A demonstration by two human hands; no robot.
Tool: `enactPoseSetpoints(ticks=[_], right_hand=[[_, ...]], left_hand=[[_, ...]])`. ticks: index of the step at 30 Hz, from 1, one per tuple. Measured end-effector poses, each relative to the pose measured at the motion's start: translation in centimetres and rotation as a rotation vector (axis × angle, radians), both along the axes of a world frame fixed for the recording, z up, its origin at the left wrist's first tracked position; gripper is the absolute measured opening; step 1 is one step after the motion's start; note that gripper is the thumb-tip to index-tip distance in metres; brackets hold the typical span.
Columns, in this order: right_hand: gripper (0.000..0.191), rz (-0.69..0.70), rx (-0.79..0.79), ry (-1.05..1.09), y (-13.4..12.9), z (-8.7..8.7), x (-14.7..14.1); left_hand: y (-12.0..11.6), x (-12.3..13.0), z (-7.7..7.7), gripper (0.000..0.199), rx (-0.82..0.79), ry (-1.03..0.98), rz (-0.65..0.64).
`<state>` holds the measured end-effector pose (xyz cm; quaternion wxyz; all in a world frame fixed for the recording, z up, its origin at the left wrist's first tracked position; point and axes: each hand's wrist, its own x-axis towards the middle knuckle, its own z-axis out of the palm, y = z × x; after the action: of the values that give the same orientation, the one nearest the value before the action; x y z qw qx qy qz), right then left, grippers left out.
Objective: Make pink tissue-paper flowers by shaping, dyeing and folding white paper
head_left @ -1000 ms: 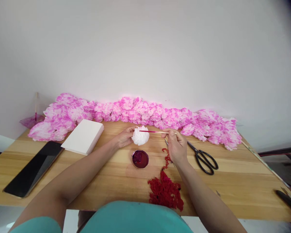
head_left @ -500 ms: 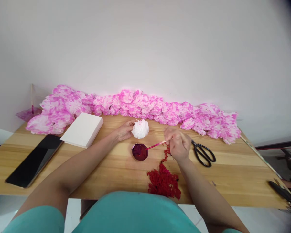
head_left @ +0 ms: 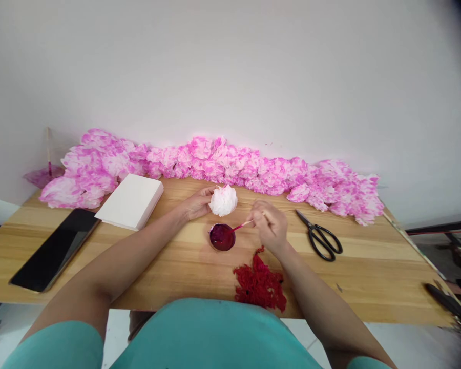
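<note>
My left hand (head_left: 200, 203) is closed on a white paper flower (head_left: 223, 200) with a few faint pink marks, held above the table. My right hand (head_left: 270, 224) grips a thin stick brush (head_left: 243, 225) whose lower part is stained pink. The brush's tip end reaches the right rim of a small bowl (head_left: 222, 237) of dark red-purple liquid; whether it dips into the liquid is hard to tell. Between my right forearm and my body lies a crumpled heap of red netting (head_left: 259, 284).
Pink-and-white flowers (head_left: 215, 161) line the wall side of the table (head_left: 169, 266). To the left are a white box (head_left: 132, 201) and a black phone (head_left: 56, 249). Black scissors (head_left: 321, 237) lie right of my right hand. A dark-handled tool (head_left: 445, 300) sits at the right edge.
My right hand has moved left with the brush, closer to the bowl, uncovering the scissors' blades. My left hand still holds the flower in nearly the same place.
</note>
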<state>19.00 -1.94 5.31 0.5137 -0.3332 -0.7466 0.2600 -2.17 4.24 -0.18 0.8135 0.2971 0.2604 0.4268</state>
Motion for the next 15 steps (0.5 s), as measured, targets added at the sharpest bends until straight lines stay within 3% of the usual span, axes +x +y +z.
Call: enactPoseSetpoints(ticks=[3,6,15], right_hand=[[0.037,-0.173,-0.186,0.387,0.7,-0.1,0.5],[0.036,-0.214,-0.324,0.629,1.5,-0.1,0.6],[0.031,-0.182,-0.348,0.692,1.6,-0.3,0.2]], left_hand=[[0.1,0.0,-0.1,0.036,0.009,-0.006,-0.001],[0.1,0.0,-0.3,0.037,0.016,-0.002,0.006],[-0.2,0.1,0.3,0.037,0.007,0.005,0.009]])
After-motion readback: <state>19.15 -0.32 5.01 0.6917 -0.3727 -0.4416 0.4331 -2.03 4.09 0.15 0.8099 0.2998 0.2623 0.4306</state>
